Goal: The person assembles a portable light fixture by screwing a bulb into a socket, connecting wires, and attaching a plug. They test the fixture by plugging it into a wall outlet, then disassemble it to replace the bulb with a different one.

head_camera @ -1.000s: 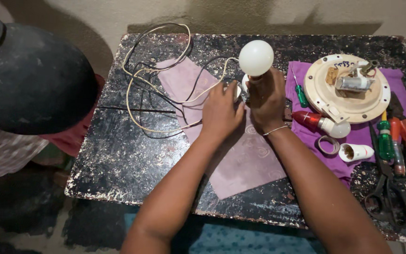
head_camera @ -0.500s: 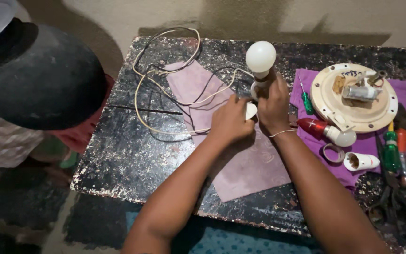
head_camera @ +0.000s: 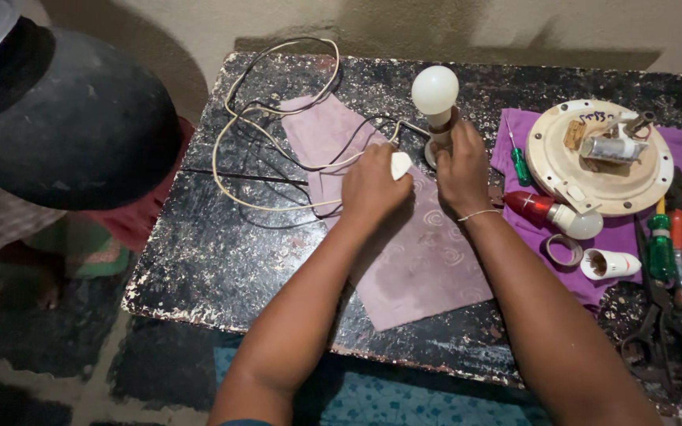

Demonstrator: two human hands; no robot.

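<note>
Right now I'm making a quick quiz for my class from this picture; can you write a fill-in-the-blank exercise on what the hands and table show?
1. The right hand grips the base under the white ____.
2. The left hand rests on a small white part joined to the pale ____.
3. Both hands work over a pink ____ on the black table.
4. The round cream plate lies on a ____ cloth.

Missing words: bulb; cord; cloth; purple

Tabletop (head_camera: 199, 260) was black, scuffed, paint chipped along the lower edge. Centre frame: pale pink cloth (head_camera: 428, 260), with a looped white cable (head_camera: 262, 134) lying upper left of it. Right side: purple cloth (head_camera: 625, 237). Lower right: black scissors (head_camera: 661, 339) lay straight on the tabletop.
</note>
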